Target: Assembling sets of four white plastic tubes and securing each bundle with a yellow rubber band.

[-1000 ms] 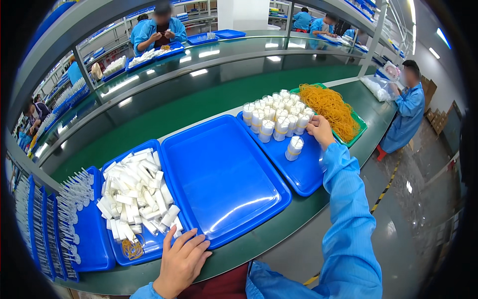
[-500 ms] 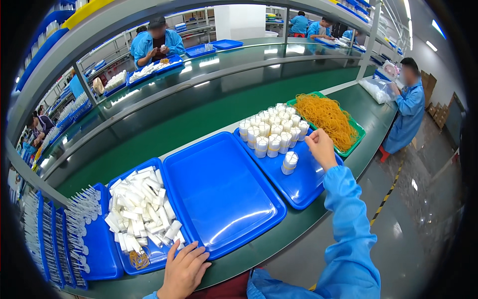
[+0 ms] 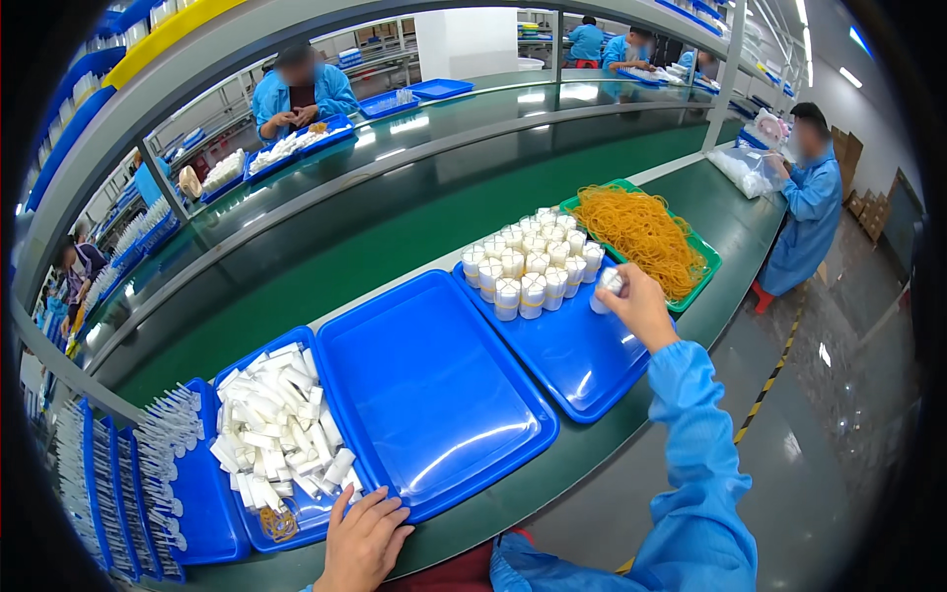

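Note:
My right hand (image 3: 639,308) pinches a white banded bundle (image 3: 606,291) at the right side of a blue tray (image 3: 597,370). Grouped at the far end of that tray are several similar upright white bundles (image 3: 534,289), each with a yellowish band around it. Fingers spread and holding nothing, my left hand (image 3: 365,538) rests at the near edge between two other trays. Beside it, a blue tray (image 3: 237,508) carries a heap of loose white rolled pieces (image 3: 281,419) and a few rubber bands (image 3: 279,523).
A bare blue tray (image 3: 434,375) lies in the middle. A green tray (image 3: 705,266) of rubber bands (image 3: 636,237) sits at the far right. Racked clear plastic parts (image 3: 168,434) stand left. Beyond the green conveyor (image 3: 395,227), a person (image 3: 301,94) works; another person (image 3: 814,202) sits right.
My right hand has taken hold of the lone bundle standing in the tray and moved it far and to the right. The left hand stays at the tray edge.

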Demonstrator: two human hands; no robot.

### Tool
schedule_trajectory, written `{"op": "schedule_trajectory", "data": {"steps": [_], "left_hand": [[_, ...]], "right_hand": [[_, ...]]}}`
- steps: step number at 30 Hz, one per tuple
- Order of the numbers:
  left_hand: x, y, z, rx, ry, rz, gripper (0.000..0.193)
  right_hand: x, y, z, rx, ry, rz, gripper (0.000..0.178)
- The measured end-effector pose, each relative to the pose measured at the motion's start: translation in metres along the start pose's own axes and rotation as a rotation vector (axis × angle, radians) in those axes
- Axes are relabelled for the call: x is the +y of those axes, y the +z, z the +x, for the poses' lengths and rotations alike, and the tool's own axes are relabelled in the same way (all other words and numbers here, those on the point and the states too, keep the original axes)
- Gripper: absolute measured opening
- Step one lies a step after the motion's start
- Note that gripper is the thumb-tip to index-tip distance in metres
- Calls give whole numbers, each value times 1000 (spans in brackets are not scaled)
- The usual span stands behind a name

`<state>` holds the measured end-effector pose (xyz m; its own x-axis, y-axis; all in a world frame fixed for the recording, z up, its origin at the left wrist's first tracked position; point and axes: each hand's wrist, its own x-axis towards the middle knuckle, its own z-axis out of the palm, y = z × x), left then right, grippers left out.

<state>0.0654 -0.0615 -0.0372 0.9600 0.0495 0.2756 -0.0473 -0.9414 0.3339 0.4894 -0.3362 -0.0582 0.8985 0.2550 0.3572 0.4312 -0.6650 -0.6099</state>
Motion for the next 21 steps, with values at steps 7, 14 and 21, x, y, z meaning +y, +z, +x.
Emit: {"op": "schedule_trajectory", "data": {"steps": [7, 14, 21], "left_hand": [[4, 1, 0, -6, -44, 17, 24], [6, 5, 1, -24, -68, 26, 25], [21, 2, 1, 117, -64, 53, 27]], "right_hand": [[13, 17, 21, 86, 3, -44, 49], [38, 26, 29, 174, -40, 74, 52], [-20, 17, -8, 7, -117, -170, 31]]}}
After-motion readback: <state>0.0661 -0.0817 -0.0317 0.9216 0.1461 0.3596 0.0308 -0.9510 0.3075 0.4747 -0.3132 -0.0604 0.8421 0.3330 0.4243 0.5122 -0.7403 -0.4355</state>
